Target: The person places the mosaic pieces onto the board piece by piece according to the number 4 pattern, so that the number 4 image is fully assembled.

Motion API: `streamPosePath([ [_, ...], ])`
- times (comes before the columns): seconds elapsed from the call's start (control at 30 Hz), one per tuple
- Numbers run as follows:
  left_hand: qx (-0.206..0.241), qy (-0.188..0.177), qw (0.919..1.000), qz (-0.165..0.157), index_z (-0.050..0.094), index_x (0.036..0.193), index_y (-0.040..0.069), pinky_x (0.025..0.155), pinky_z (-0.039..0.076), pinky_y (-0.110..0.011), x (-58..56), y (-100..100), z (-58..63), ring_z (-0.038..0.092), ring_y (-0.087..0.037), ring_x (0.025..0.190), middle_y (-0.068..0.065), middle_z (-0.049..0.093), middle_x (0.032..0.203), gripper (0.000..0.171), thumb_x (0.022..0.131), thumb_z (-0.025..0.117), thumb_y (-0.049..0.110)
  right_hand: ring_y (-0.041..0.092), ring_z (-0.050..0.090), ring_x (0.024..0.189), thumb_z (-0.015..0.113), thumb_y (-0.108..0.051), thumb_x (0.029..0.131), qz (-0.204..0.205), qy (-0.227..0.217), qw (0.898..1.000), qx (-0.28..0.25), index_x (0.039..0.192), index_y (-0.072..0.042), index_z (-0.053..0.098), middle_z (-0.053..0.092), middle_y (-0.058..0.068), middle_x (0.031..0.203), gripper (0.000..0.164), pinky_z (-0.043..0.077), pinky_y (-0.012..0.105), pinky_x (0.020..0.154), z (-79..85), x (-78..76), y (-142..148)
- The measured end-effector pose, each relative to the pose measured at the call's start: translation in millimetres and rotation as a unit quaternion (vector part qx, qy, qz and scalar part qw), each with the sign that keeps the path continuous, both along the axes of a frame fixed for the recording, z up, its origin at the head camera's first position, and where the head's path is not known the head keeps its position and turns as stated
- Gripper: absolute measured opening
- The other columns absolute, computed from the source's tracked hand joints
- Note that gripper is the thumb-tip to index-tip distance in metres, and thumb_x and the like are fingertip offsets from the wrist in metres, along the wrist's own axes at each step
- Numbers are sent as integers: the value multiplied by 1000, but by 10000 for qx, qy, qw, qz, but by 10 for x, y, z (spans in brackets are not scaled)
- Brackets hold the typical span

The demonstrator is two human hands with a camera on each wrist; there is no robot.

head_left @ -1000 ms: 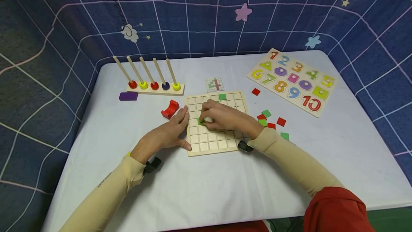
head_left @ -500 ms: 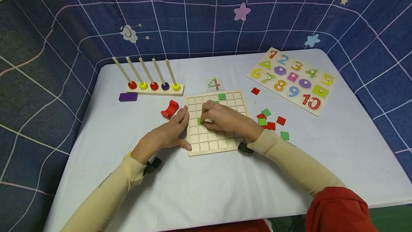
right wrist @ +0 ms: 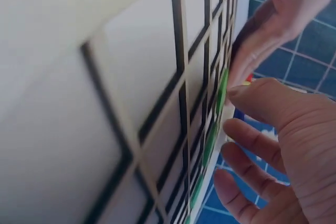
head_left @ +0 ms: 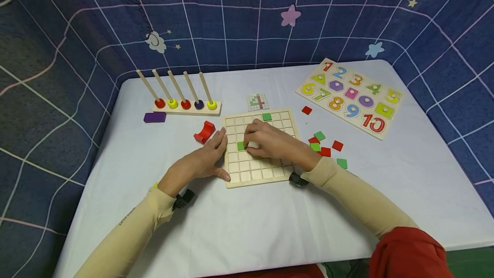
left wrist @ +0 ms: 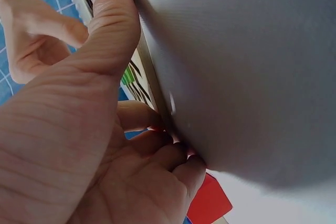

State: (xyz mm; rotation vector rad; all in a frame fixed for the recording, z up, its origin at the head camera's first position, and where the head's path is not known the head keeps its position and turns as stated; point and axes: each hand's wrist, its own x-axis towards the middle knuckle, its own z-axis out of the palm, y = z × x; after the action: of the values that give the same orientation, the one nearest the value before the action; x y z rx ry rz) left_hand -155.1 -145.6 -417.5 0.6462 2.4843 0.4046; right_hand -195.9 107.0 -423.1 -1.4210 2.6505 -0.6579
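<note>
On the white-covered table lies a square wooden grid board [head_left: 245, 176]. My left hand [head_left: 200, 158] rests against the board's left side, thumb at the near corner and fingers spread along the edge. Over the grid is my right hand [head_left: 268, 140], its fingertips right beside a green square tile [head_left: 241, 146] in the left part. In the right wrist view, thumb and fingers are apart, with nothing between them, and several green tiles [right wrist: 222, 90] lie in the grid. Another green tile [head_left: 266, 116] sits near the far edge. The right hand hides part of the grid.
Loose red and green tiles [head_left: 337, 146] lie right of the board. A small pattern card [head_left: 257, 102] is behind it. A red curved block [head_left: 204, 132], a purple block [head_left: 155, 117] and a peg stand with coloured rings [head_left: 189, 110] are left; a number puzzle [head_left: 349, 98] is back right.
The right fingertips have shifted slightly right off the green tile, so more of it shows. The left hand holds its place at the board's edge.
</note>
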Motion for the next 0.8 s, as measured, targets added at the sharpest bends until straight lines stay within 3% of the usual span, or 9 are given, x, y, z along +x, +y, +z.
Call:
streamPosePath([
  [0.27,-29,97,9999,-3,8,168,-8,135,22,-55,2,0,-2,0,-42,169,-23,-7,180,129,82,90,43,25,60,108,76,-11,99,-149,-107,9997,-189,103,-9,80,72,7,112,6,55,40,95,53,-5,265],
  [0.43,-26,89,10000,-11,9,168,-8,135,23,-55,3,-6,-4,1,-42,169,-24,-7,180,129,82,90,42,25,59,110,78,-11,98,-455,-205,9986,-146,104,-7,81,72,7,114,8,56,40,94,93,40,479],
  [0.63,-30,100,9999,-15,8,168,-8,135,22,-54,6,-7,-11,0,-42,169,-24,-7,180,128,82,90,42,27,61,112,77,-9,97,-779,-186,9968,7,107,-4,80,72,9,115,11,56,46,104,143,94,801],
  [0.8,-10,145,9999,-92,7,168,-9,135,22,-55,15,-7,-3,-1,-42,169,-24,-7,180,127,84,88,43,27,65,113,76,-4,96,-1101,-290,9934,143,109,-5,80,72,11,118,14,60,46,97,164,132,1137],
])
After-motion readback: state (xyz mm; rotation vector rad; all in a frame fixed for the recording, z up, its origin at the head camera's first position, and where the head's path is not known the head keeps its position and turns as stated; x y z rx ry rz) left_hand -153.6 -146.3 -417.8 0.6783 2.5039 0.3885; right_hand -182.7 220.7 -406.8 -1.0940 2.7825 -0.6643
